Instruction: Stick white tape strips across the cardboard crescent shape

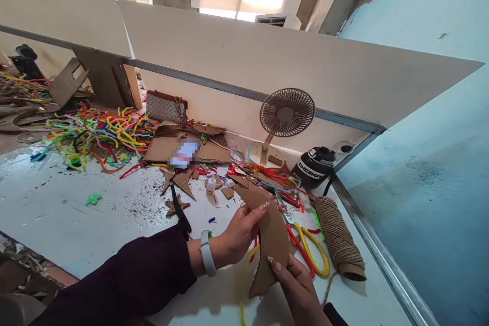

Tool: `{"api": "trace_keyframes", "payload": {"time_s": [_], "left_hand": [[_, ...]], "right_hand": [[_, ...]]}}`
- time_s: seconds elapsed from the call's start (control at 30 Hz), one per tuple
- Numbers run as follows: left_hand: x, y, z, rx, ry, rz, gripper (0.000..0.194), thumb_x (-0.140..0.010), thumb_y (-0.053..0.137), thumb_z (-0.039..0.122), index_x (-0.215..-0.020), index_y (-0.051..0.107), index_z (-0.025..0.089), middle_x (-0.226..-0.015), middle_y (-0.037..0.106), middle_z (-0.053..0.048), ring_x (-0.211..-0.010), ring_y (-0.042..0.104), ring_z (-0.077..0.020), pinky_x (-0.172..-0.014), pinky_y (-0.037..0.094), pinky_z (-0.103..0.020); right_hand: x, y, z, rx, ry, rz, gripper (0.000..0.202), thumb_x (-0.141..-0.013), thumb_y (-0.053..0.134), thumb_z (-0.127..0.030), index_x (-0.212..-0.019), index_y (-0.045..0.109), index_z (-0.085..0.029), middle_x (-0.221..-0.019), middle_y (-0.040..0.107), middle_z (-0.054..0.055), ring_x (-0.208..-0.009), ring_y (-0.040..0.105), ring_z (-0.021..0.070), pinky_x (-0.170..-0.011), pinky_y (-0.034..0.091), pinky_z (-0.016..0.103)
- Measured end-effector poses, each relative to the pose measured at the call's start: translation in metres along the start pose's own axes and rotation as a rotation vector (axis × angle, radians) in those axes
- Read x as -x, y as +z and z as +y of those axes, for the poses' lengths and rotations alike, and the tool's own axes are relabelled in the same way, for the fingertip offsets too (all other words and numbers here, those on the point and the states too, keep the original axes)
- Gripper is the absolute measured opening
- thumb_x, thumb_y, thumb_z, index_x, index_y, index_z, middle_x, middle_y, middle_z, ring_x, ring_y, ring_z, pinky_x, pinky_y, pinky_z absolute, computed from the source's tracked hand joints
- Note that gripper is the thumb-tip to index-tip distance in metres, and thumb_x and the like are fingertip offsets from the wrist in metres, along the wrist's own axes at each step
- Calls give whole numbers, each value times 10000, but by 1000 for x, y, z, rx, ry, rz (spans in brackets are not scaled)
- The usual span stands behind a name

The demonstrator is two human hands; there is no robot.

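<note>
A crescent-shaped piece of cardboard [273, 237] is held up over the white table between both hands. My left hand [239, 232], with a pale watch band on its wrist, pinches its upper inner edge, thumb on the near face. Lower down, my right hand [296, 282] grips the outer edge, its thumb on the near face and the other fingers partly hidden behind. Beneath the cardboard a yellow fuzzy strand [242, 310] trails downward. Scissors [311, 249] with red and yellow handles lie just right of the piece, partly covered by it.
A twine roll [338, 237] lies at the right by the metal edge. Behind stand a black jug [314, 168] and a fan [287, 112]. A small glue bottle [211, 185], cardboard scraps [185, 183] and a phone [185, 153] lie beyond my hands; colourful pipe cleaners [103, 135] heap at left.
</note>
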State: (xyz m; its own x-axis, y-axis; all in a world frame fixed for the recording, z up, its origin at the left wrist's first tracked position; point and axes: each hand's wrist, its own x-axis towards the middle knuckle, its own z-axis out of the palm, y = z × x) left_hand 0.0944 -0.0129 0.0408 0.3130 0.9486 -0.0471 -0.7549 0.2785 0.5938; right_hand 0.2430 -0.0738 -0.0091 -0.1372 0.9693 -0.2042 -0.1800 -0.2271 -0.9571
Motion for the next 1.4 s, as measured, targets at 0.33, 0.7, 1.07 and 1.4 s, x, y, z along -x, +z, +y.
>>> {"api": "trace_keyframes", "payload": {"time_s": [0.33, 0.7, 1.07, 1.4], "left_hand": [[-6, -1, 9, 18, 77, 75, 309, -722, 765, 372, -936, 711, 155, -890, 751, -70, -842, 665, -217, -783, 483, -315], [-13, -2, 11, 11, 77, 74, 370, -727, 747, 465, -893, 743, 134, -882, 765, -106, -905, 687, -250, -793, 496, -314], [-19, -5, 18, 35, 93, 114, 400, -688, 779, 463, -899, 728, 128, -893, 763, -108, -967, 678, -257, -813, 494, -306], [-26, -12, 22, 95, 105, 133, 266, -817, 686, 375, -957, 704, 150, -959, 768, -102, -945, 694, -218, -804, 512, -295]], "right_hand": [[-8, 23, -22, 114, -73, -24, 360, -709, 768, -494, -845, 727, -163, -722, 656, 41, -669, 564, 161, -603, 485, 261], [-9, 31, 0, -99, 34, 50, 383, -706, 776, -466, -928, 713, -160, -728, 688, 49, -573, 578, 154, -506, 472, 253], [-5, 36, -4, -112, 47, 67, 339, -692, 787, -458, -760, 664, -150, -575, 615, 8, -469, 526, 124, -458, 432, 235], [-5, 36, -2, -134, 77, 82, 385, -676, 794, -482, -795, 660, -141, -581, 620, 8, -455, 524, 111, -437, 427, 220]]}}
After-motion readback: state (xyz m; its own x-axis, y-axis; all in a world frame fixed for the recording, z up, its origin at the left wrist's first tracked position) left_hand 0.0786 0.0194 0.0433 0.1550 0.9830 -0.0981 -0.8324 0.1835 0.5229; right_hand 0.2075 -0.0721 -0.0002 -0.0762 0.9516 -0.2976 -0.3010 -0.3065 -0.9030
